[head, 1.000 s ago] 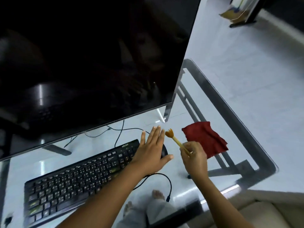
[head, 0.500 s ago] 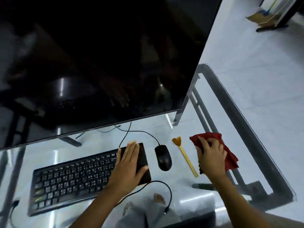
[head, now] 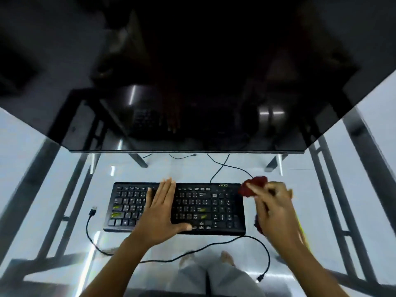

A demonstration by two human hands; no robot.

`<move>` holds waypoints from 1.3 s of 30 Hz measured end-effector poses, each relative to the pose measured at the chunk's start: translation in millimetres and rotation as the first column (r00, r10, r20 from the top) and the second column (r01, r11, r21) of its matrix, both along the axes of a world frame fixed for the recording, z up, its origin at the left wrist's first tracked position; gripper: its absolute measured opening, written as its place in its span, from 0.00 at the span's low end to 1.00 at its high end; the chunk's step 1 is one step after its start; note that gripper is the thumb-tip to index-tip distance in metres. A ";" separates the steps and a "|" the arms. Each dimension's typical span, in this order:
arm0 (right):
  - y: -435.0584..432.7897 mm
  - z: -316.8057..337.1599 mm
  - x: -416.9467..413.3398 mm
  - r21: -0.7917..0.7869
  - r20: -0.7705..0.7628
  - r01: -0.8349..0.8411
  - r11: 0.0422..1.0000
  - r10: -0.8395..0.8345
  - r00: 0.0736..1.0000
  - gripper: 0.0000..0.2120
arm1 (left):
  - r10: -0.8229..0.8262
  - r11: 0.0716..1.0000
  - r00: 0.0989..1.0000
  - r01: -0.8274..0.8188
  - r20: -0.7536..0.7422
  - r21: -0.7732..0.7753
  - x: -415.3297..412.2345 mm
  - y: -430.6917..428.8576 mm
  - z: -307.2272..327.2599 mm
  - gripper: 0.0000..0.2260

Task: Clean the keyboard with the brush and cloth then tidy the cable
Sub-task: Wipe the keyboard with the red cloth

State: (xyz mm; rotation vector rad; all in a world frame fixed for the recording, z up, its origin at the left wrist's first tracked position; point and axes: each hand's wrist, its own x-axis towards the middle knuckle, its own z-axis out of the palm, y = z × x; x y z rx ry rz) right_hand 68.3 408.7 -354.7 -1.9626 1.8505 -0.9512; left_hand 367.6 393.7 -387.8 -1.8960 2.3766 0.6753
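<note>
**Cloth coming to the keyboard's right end**

The left hand (head: 159, 213) is lying flat, fingers (head: 166, 189) spread open, across the middle of the flat black rectangular keyboard (head: 214, 207), likely pinning it so that it is not sliding on the clear glass surface (head: 53, 189) under wiping. The right hand (head: 276, 211), blurred at centre right of the frame, is gripping the crumpled dark red cloth (head: 254, 187), fingers closed on it, just at the keyboard's upper right corner; whether cloth and keys are touching I cannot tell. The keyboard is sitting at lower centre, long axis running left to right across the frame, key rows facing up, below the large dark monitor (head: 192, 71). Its thin black cable (head: 214, 250) is trailing loose along the near edge, plug (head: 92, 211) lying at the left, so the tidying is seemingly not yet done
</note>
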 end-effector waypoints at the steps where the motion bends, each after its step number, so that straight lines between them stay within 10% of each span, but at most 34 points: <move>1: 0.7 -2.2 13.6 0.016 -0.026 -0.078 0.997 0.078 0.997 0.11 | -0.004 1.000 1.000 0.004 0.004 0.009 3.7 -0.3 -0.7 0.58; 5: 6.3 -18.2 67.5 -0.022 -0.086 -0.288 0.957 0.286 0.954 0.16 | -0.044 0.999 0.999 0.044 -0.009 0.011 16.5 -0.9 -3.6 0.60; 7: 11.1 -30.8 83.5 0.026 -0.027 -0.268 0.963 0.268 0.963 0.06 | -0.079 0.997 0.997 0.079 0.009 0.014 16.9 -3.2 -6.7 0.61; 14: 24.7 -67.2 100.2 0.157 -0.352 -0.165 0.974 0.212 0.912 0.17 | -0.163 0.987 0.986 0.163 0.031 0.013 11.9 -7.0 -14.5 0.60; 20: 17.0 -66.1 81.5 0.126 -0.223 0.189 0.974 -0.157 0.962 0.15 | -0.169 0.986 0.985 0.169 0.044 -0.010 13.7 -6.6 -16.6 0.59; 26: 29.1 -72.7 133.0 0.096 -0.341 -0.354 0.930 0.365 0.866 0.21 | -0.210 0.975 0.975 0.215 0.074 -0.057 17.3 -6.4 -23.4 0.58; 32: -1.5 -69.7 101.3 0.116 -0.222 0.215 0.970 -0.186 0.957 0.14 | -0.198 0.975 0.977 0.204 0.077 -0.082 17.8 -5.6 -22.8 0.60; 37: 15.2 -67.6 151.6 0.082 -0.360 -0.203 0.976 0.219 0.907 0.22 | -0.204 0.975 0.979 0.206 0.031 -0.082 19.5 -6.1 -26.0 0.57; 39: 0.6 -67.5 124.8 0.068 -0.352 -0.100 0.993 0.118 0.928 0.26 | -0.211 0.973 0.977 0.214 0.037 -0.084 21.0 -7.2 -24.3 0.59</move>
